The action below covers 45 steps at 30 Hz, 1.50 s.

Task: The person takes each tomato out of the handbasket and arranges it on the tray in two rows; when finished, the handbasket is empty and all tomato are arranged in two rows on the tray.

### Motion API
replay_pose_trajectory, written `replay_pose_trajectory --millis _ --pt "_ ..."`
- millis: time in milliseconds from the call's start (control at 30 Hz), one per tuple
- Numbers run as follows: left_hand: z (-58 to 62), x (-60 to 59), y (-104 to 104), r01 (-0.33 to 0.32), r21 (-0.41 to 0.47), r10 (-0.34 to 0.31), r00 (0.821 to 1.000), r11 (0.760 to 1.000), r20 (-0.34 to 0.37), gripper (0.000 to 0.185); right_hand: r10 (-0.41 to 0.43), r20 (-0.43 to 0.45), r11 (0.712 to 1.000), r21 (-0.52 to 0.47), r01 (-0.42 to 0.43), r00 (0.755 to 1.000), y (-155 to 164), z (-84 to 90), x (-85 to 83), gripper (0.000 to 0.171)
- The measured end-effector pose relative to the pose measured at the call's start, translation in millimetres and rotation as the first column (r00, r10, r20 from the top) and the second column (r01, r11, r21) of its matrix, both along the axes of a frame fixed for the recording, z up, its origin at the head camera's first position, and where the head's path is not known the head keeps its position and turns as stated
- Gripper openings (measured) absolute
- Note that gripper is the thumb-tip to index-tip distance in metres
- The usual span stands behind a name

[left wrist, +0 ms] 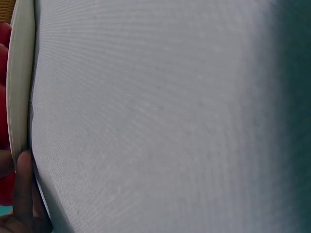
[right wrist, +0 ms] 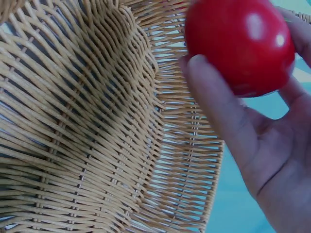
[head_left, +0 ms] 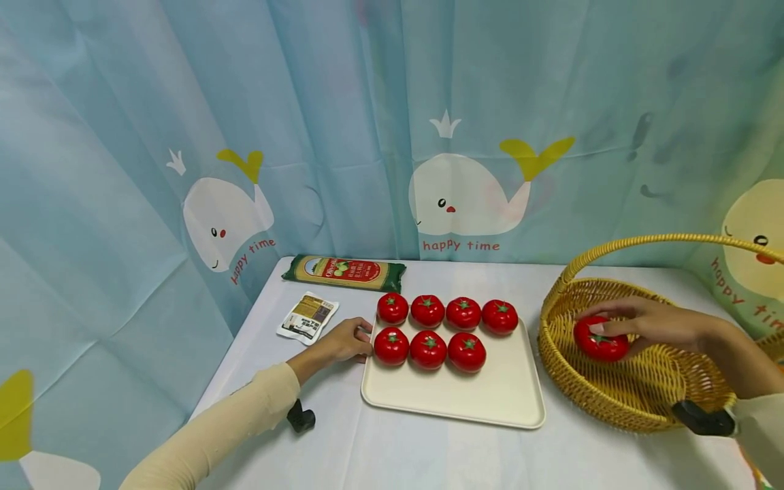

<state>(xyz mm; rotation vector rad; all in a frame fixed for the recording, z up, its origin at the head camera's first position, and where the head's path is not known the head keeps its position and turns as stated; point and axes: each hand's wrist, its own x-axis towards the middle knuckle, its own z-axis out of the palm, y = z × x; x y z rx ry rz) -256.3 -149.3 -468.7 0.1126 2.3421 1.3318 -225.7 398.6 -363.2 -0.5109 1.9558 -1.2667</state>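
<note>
Head view: my right hand (head_left: 649, 323) sits inside the woven yellow wicker basket with a hoop handle (head_left: 618, 401), fingers curled round a glossy red round tomato with a green stalk (head_left: 600, 344). I read the tomato as held inside the basket, above its floor; I cannot tell whether it touches the weave.

Right wrist view confirms the grasp: thumb and fingers (right wrist: 218, 107) wrap the tomato (right wrist: 240, 46), with the basket's inner wall (right wrist: 97, 121) just beside it.

My left hand (head_left: 346, 340) rests on the white tablecloth (head_left: 392, 456) at the left edge of the cream rectangular plastic tray (head_left: 490, 401). Fingers are loosely extended and touch the tray's rim, gripping nothing. Left wrist view shows a fingertip (left wrist: 22, 189) against the tray edge (left wrist: 19, 82), cloth (left wrist: 160, 116) filling the rest of the frame.

On the tray: seven matching red tomatoes (head_left: 429, 348) in two rows, four at the back and three in front, all toward the far half. The near half of the tray is bare.

Behind the tray, a long green packet with a red label (head_left: 344, 272) lies along the table's far edge. A small white sachet with a dark panel (head_left: 307, 316) lies near my left hand. A light blue curtain printed with white whales (head_left: 465, 194) hangs behind the table.
</note>
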Motion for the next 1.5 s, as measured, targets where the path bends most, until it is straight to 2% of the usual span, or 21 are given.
replay_pose_trajectory --millis 233,433,633,867,1067,1267,1500 --pt "-0.6 -0.3 0.6 -0.004 0.012 0.004 1.0 1.0 0.004 0.047 0.007 -0.044 1.0 -0.024 -0.008 0.999 -4.7 2.6 8.1 0.041" --pt "-2.5 -1.7 0.3 -0.002 0.002 0.002 1.0 1.0 -0.001 0.047 0.012 -0.043 0.998 -0.067 -0.015 0.999 -8.6 2.2 14.2 0.045" --pt "0.3 0.3 0.5 0.0 0.0 0.0 1.0 1.0 -0.003 0.045 0.022 -0.056 0.997 -0.067 -0.026 0.998 -14.4 3.0 21.1 0.046" --pt "0.0 -0.1 0.7 0.0 -0.011 -0.001 1.0 1.0 -0.005 0.045 0.051 -0.138 0.994 -0.086 -0.064 0.989 -18.7 0.7 26.5 0.044" --pt "0.1 -0.7 1.4 -0.004 -0.002 0.004 1.0 1.0 -0.002 0.045 0.004 -0.189 0.999 -0.046 -0.013 0.982 -24.8 1.5 32.8 0.046" --pt "1.4 0.4 1.4 -0.007 -0.01 0.007 1.0 1.0 0.006 0.045 -0.046 -0.245 0.999 0.015 0.052 0.968 -31.4 0.1 39.4 0.059" --pt "4.0 1.6 1.6 -0.008 -0.01 0.008 1.0 1.0 0.008 0.044 -0.033 -0.288 0.999 -0.024 0.027 0.957 -38.8 -4.1 42.8 0.064"
